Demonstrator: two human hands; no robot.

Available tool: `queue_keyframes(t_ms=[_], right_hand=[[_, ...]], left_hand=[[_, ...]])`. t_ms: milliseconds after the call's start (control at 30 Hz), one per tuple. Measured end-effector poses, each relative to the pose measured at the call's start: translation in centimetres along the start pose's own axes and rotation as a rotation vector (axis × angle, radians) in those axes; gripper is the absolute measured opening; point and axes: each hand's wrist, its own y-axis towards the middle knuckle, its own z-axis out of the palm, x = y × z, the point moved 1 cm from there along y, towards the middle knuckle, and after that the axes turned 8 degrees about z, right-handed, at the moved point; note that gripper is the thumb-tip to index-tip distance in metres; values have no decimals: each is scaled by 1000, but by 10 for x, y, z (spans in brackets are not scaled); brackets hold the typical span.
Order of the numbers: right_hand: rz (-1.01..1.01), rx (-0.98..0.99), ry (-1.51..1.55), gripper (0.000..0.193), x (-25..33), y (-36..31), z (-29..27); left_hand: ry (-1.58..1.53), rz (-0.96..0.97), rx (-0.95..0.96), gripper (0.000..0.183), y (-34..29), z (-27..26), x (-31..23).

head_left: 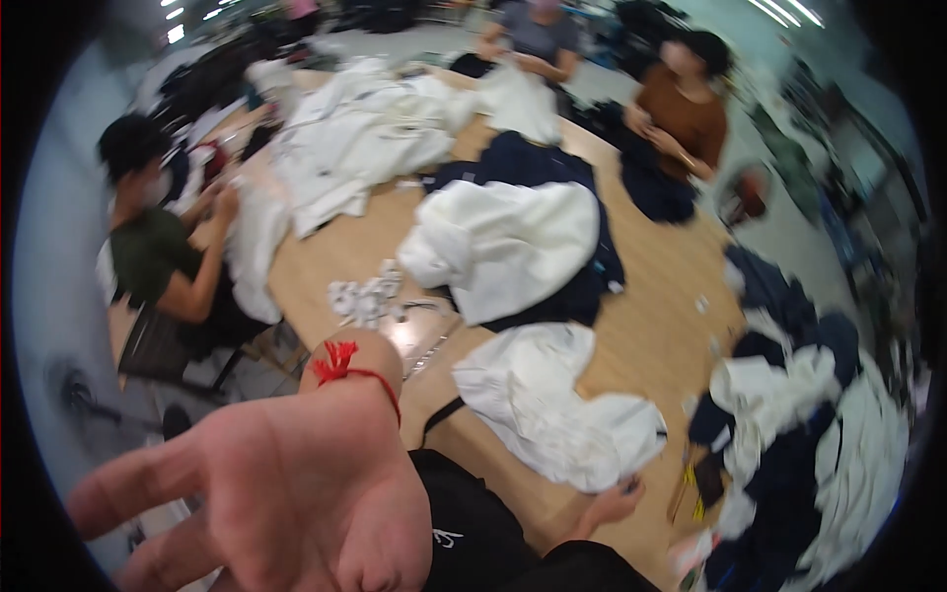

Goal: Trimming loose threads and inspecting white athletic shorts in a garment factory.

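White garment [552, 405] lies crumpled on the pale wooden table [656, 296], toward the wearer's side. The left hand [316, 493] is raised close to the camera, fingers spread and empty. The right hand [609, 506] is at the garment's near edge; I cannot tell its grip. Beyond, three people [686, 118] surround heaped white clothing [370, 128] under strip lights [779, 12].

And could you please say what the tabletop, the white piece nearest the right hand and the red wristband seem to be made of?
The tabletop looks like wood or laminate, given its smooth tan surface. The white piece seems soft, matte fabric, judging by its slumped folds; fibre unclear. The red wristband looks like matte cord or yarn, given its frayed tuft.
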Motion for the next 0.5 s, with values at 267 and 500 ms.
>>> queue_keyframes(t_ms=[267, 500], right_hand=[[98, 140, -163, 46, 40, -4, 0], [43, 140, -75, 44, 22, -2, 5]], left_hand=[[-36, 112, 179, 49, 27, -40, 6], [-204, 80, 148, 47, 25, -50, 11]])
